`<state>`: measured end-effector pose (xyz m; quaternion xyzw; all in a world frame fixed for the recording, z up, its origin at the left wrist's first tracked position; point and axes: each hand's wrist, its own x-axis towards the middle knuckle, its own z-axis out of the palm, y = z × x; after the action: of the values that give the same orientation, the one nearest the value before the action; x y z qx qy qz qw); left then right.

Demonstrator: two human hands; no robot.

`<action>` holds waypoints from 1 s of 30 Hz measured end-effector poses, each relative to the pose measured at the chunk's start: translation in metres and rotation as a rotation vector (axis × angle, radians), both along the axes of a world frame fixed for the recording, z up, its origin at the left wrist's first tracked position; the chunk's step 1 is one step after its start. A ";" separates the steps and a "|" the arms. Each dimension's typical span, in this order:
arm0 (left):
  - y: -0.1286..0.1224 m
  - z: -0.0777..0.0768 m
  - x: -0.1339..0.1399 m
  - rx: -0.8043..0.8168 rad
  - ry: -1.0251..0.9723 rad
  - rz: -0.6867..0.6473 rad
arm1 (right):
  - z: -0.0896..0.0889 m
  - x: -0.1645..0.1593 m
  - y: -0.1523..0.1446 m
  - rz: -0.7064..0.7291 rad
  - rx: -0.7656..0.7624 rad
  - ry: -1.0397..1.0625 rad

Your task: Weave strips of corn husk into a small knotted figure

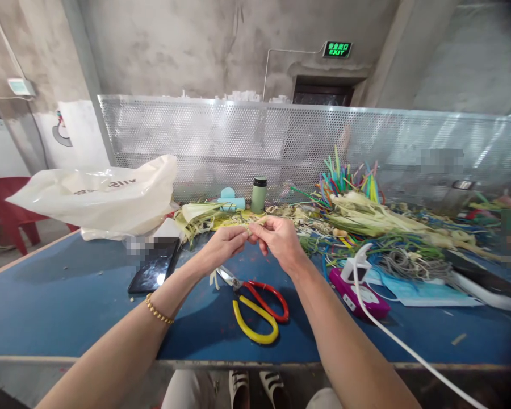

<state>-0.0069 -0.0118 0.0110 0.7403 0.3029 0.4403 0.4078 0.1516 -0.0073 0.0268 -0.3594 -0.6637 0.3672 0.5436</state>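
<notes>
My left hand (225, 245) and my right hand (281, 243) meet above the middle of the table, fingertips pinched close together. Between them is a thin, pale yellow-green strip (259, 220) that looks like husk; the fingers hide most of it. Below the hands lies a pair of scissors (237, 285) with one red and one yellow handle, blades pointing away to the left. A small pale scrap (214, 278) is beside the blades. Behind my hands spreads a heap of pale green husks (202, 216) and bits.
A white plastic bag (106, 196) and a dark tablet (155, 267) are on the left. To the right are a purple power strip (360, 295) with a white cable, a blue mask (430, 292), coiled cords (413, 264) and long husks (366, 216). A green bottle (259, 196) stands behind.
</notes>
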 end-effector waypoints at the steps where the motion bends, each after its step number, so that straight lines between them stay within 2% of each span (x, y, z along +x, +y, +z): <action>1: 0.000 -0.001 0.000 0.037 0.011 0.015 | 0.000 0.000 0.000 -0.006 -0.005 0.004; 6: 0.000 -0.003 0.005 0.085 -0.026 0.135 | -0.003 0.001 0.002 -0.005 -0.007 0.005; 13: -0.003 0.005 -0.005 -0.106 0.016 0.060 | -0.007 -0.001 0.005 0.036 0.006 0.000; 17: -0.002 0.007 -0.013 -0.048 0.088 0.011 | -0.006 -0.001 0.003 0.067 -0.008 -0.048; 20: 0.000 0.005 -0.012 -0.031 0.065 0.021 | -0.005 -0.001 0.003 0.087 -0.007 -0.073; 25: 0.004 -0.003 -0.005 -0.193 -0.090 0.080 | -0.009 -0.001 0.009 0.041 0.042 -0.089; 30: 0.006 -0.005 -0.007 -0.326 -0.199 0.009 | -0.008 0.000 0.008 0.031 0.081 -0.100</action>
<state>-0.0141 -0.0054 0.0064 0.6159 0.3319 0.4583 0.5481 0.1513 0.0011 0.0183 -0.3447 -0.7099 0.3299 0.5181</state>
